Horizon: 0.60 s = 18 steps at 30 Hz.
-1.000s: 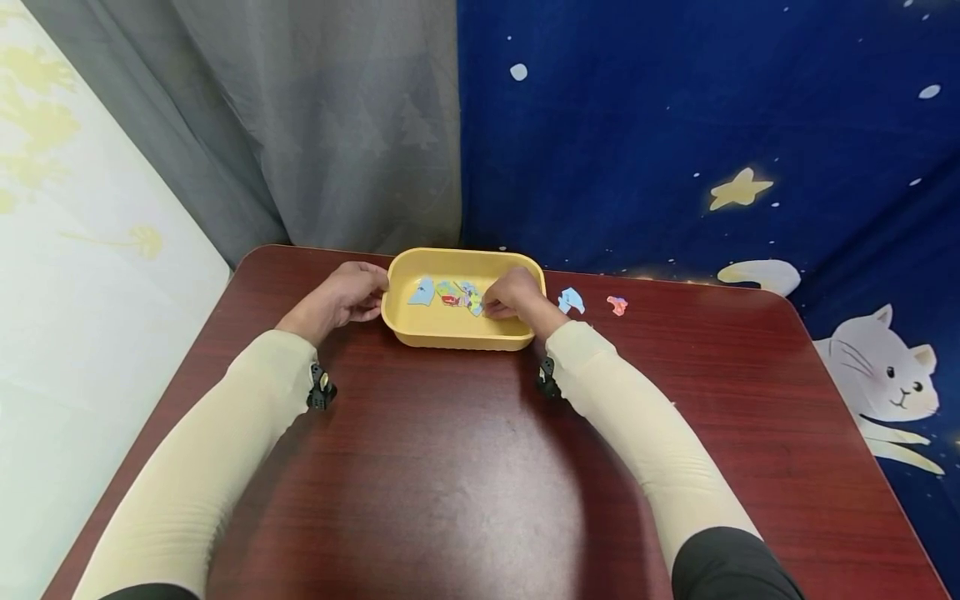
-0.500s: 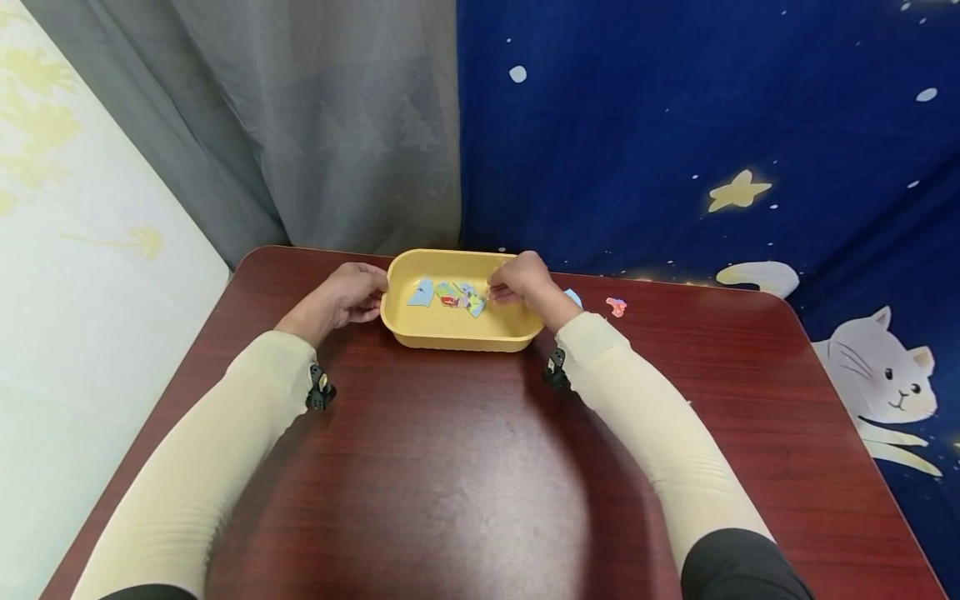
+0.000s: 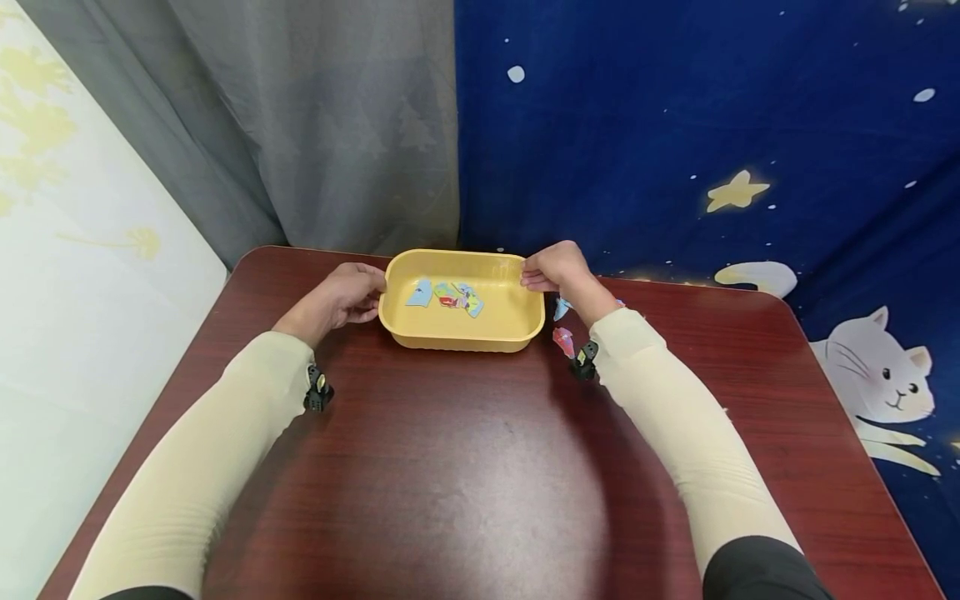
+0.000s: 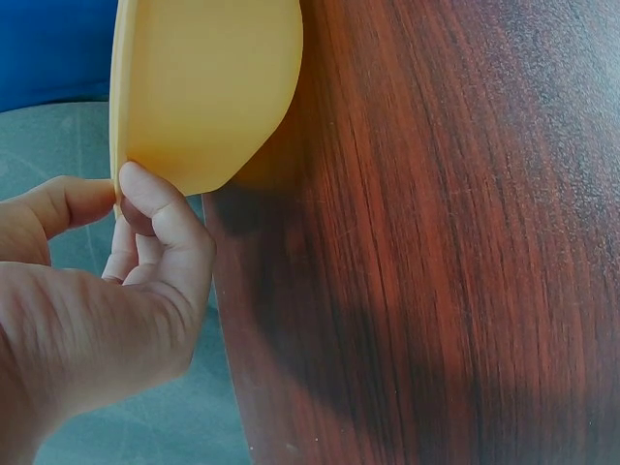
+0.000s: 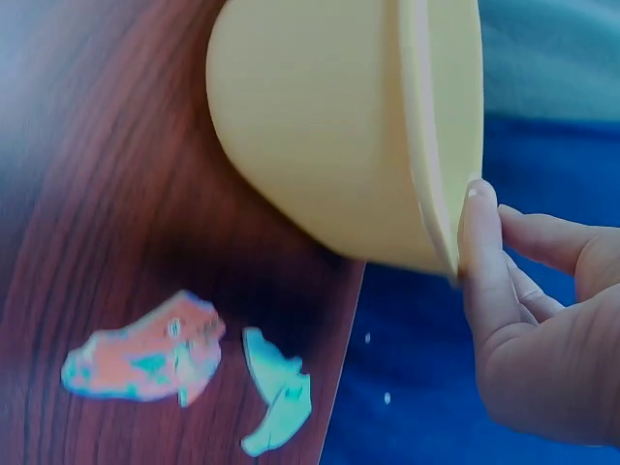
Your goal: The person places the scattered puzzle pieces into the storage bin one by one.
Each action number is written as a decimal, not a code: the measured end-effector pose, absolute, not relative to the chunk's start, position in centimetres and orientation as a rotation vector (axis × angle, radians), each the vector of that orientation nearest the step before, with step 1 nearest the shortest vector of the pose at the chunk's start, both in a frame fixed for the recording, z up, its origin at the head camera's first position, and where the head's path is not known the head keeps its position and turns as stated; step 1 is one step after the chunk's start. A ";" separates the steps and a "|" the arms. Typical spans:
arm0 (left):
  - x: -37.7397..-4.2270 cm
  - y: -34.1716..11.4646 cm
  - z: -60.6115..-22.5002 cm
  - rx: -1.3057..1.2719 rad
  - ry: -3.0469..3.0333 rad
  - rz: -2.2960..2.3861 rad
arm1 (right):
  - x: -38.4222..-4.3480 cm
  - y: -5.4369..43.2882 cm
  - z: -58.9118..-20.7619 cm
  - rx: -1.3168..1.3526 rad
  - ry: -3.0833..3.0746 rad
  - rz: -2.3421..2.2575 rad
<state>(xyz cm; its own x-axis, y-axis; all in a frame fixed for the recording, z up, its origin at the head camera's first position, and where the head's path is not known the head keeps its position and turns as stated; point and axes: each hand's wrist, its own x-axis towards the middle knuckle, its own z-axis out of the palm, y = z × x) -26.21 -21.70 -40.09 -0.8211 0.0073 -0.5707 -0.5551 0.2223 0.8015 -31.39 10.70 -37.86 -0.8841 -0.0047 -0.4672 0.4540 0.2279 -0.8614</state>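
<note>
A yellow plastic basin [image 3: 487,342] stands near the table's back edge. On its floor lie several flat, irregular puzzle-like pieces: a light blue piece [image 3: 420,293] at left and a multicoloured cluster [image 3: 459,300] beside it. My left hand [image 3: 351,293] pinches the left rim, thumb on one side and fingers on the other, as the left wrist view shows. My right hand [image 3: 555,268] is at the right rim with relaxed fingers overlapping it; whether they touch it I cannot tell. No piece shows in this hand.
Right of the basin, on the dark red wood table [image 3: 450,467], lie a pinkish-red piece [image 3: 563,342] and a light blue piece [image 5: 279,392]. My right wrist partly hides another reddish piece [image 3: 619,303]. Grey [image 3: 360,125] and blue [image 3: 600,150] curtains hang behind the back edge.
My right hand has moved right, from inside the basin to its right rim. The pinkish-red piece beside the basin has come into sight. My left hand keeps its place on the rim.
</note>
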 end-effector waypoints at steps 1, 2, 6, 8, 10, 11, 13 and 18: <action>-26.2 -21.7 -40.1 -0.505 2.047 1.633 | -31.4 11.0 -37.8 0.421 2.131 -1.709; -26.2 -21.7 -40.2 -0.507 2.049 1.631 | -31.4 11.4 -37.7 0.430 2.122 -1.722; -26.2 -21.6 -40.2 -0.516 2.055 1.621 | -31.6 12.9 -37.5 0.455 2.100 -1.769; -26.3 -21.5 -40.3 -0.515 2.058 1.618 | -31.6 13.6 -37.5 0.466 2.101 -1.779; -26.3 -21.5 -40.3 -0.517 2.062 1.616 | -31.7 14.4 -37.4 0.469 2.095 -1.790; -26.3 -21.5 -40.3 -0.510 2.062 1.616 | -31.6 14.8 -37.4 0.474 2.094 -1.795; -26.3 -21.5 -40.2 -0.513 2.067 1.612 | -31.6 15.6 -37.3 0.484 2.083 -1.810; -26.2 -21.6 -40.1 -0.522 2.078 1.601 | -31.5 17.7 -37.4 0.502 2.103 -1.814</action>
<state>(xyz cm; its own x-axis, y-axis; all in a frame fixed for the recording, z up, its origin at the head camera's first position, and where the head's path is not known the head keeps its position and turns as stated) -26.22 -21.56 -40.14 -0.8210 -0.0172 -0.5707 -0.5563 0.2494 0.7927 -31.49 17.70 -37.38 -0.8877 0.0569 -0.4569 0.4604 0.1332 -0.8777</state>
